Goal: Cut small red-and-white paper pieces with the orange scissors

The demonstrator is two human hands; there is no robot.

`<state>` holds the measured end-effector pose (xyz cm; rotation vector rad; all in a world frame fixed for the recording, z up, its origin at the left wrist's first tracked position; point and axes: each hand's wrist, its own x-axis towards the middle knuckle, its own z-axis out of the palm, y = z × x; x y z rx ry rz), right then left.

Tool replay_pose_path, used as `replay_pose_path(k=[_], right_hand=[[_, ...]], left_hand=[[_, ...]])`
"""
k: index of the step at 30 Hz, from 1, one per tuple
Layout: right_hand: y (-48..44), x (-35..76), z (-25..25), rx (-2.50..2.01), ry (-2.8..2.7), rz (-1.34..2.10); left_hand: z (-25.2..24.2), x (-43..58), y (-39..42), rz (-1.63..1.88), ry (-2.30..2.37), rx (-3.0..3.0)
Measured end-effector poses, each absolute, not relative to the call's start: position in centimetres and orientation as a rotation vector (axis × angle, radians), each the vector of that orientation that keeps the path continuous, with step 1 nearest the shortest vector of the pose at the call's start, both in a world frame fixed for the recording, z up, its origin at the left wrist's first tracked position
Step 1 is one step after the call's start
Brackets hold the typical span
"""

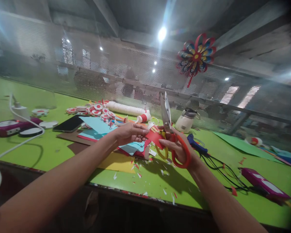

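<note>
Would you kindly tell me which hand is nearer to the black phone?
Left: the left hand is just right of the phone in view; the right hand, holding scissors, is farther right.

Two hands [128, 133], one pair of scissors [167, 125], one phone [69, 123]

Craft workshop, identified by a long bright-green surface [257, 210] strewn with red and white paper clippings [139, 175], light-blue paper sheets [99, 127], orange-handled metal scissors [167, 124], a perforated grey screen [106, 69] and a multicoloured petalled ornament [196, 56].
</note>
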<state>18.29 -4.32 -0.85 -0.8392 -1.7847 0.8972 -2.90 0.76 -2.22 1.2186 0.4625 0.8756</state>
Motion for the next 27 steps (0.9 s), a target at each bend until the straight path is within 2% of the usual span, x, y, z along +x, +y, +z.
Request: replay_pose_path(k=[10, 16, 27], right_hand=[[-3.9, 19.4, -0.1, -0.925, -1.929, 0.838], [-3.3, 19.1, -0.7, -0.994, -1.922, 0.732], [-4.1, 17.4, -1.1, -1.123, -1.888, 0.487]], left_hand=[[-1.7, -3.5, 0.2, 0.714, 0.478, 1.382], [-1.9, -3.2, 0.3, 0.772, 0.558, 1.469], [-1.2, -4.4, 2.3, 1.526, 0.581, 0.937]])
